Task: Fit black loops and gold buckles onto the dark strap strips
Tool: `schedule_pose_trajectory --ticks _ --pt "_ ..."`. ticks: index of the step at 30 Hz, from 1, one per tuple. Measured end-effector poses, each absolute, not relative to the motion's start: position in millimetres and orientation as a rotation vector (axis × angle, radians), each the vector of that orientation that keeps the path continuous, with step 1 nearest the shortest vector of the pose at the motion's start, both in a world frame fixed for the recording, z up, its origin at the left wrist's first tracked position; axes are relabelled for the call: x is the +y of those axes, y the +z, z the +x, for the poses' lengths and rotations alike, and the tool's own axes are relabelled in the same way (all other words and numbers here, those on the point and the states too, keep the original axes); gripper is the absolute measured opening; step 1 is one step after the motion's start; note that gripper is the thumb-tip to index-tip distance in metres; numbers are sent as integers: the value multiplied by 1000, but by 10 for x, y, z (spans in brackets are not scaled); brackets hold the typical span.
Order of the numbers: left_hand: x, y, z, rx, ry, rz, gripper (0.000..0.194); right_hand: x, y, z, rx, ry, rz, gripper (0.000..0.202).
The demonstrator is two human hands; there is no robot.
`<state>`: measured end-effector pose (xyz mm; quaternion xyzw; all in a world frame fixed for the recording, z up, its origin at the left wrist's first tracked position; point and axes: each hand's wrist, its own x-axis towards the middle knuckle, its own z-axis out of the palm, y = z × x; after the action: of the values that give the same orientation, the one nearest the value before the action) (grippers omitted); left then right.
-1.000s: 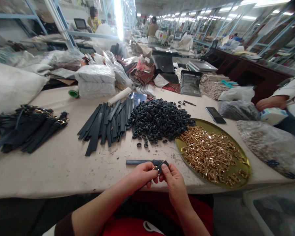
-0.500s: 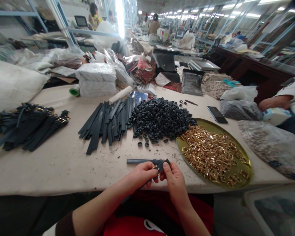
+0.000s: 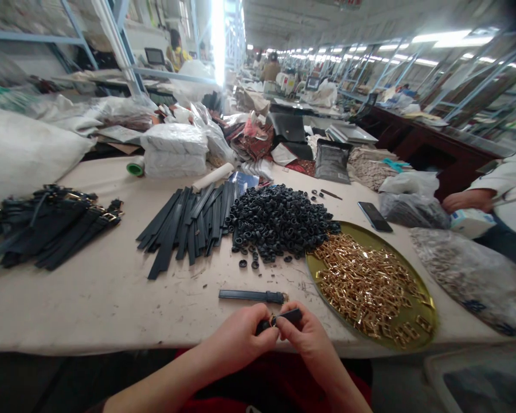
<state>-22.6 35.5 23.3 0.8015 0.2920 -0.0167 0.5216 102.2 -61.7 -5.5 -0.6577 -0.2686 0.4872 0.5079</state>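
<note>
Near the table's front edge, my left hand [image 3: 250, 335] and my right hand [image 3: 304, 334] meet, both closed on one dark leather strap [image 3: 291, 315]. A bit of gold metal shows between the fingertips, and much of the strap is covered by the fingers. Just beyond them lies another dark strap [image 3: 245, 295] with a loop and a gold buckle at its right end. Farther out is a heap of small black loops [image 3: 279, 221]. To its left lie loose flat straps [image 3: 184, 221]; to its right, a round gold tray [image 3: 322, 279] holds many gold buckles [image 3: 370, 284].
Straps with buckles [image 3: 60, 226] are piled at the far left. A phone [image 3: 374, 216] lies behind the tray, near plastic bags [image 3: 413, 198]. Another person's hand [image 3: 468, 199] is at the right by a tissue pack [image 3: 472, 222]. Wrapped bundles [image 3: 174, 150] line the back.
My hands have drawn slightly nearer the table's front edge, and the held strap has turned flatter, pointing right. The buckle end of the lying strap now shows. The whole view has tilted up a little.
</note>
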Motion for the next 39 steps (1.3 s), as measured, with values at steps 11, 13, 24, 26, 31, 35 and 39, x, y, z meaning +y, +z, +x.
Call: schedule_pose_trajectory --ticks 11,13,24,26,31,35,39 --pt "544 84 -100 751 -7 1613 27 -507 -88 1024 -817 985 -1593 31" --pt "581 57 -64 716 3 1514 30 -487 -28 1081 -950 930 -1594 37" --pt "699 162 7 750 128 1428 23 187 -205 1895 -1500 113 -2273 12" --pt "699 159 -4 750 131 1390 24 197 -297 1871 -1509 117 -2267 11" --pt "665 131 30 810 97 1349 24 -6 -404 1770 -1520 194 -2217 12" --pt "624 33 121 790 75 1380 22 -78 -423 1761 -1399 285 -2175 17" --pt "621 -28 128 788 128 1540 20 -92 -337 1696 -1252 468 -2073 6"
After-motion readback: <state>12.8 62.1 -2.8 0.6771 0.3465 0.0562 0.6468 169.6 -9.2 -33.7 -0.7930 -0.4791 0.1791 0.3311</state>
